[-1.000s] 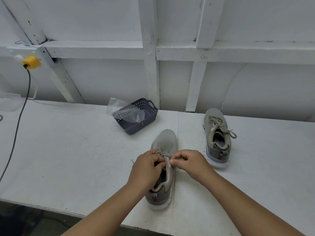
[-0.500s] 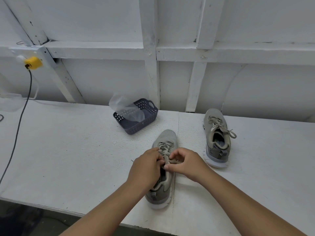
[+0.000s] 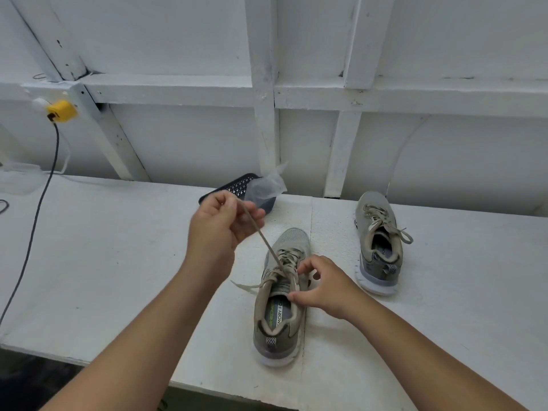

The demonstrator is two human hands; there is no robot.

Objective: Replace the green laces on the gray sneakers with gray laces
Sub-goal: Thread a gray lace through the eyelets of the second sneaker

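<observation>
On the worktop (image 3: 118, 262), a lace end (image 3: 261, 232) has been drawn up and leftward, out of the near sneaker (image 3: 281, 295), pinched in the left hand (image 3: 219, 226), while the collar is gripped by the right hand (image 3: 323, 286), so unlacing seems begun.

White framed wall (image 3: 178, 40) behind white table (image 3: 103, 262).

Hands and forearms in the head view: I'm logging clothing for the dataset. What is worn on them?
Nothing shows on either: the left hand and right hand are bare, without gloves, rings or a watch, and both forearms are uncovered, with no sleeve in frame.
</observation>
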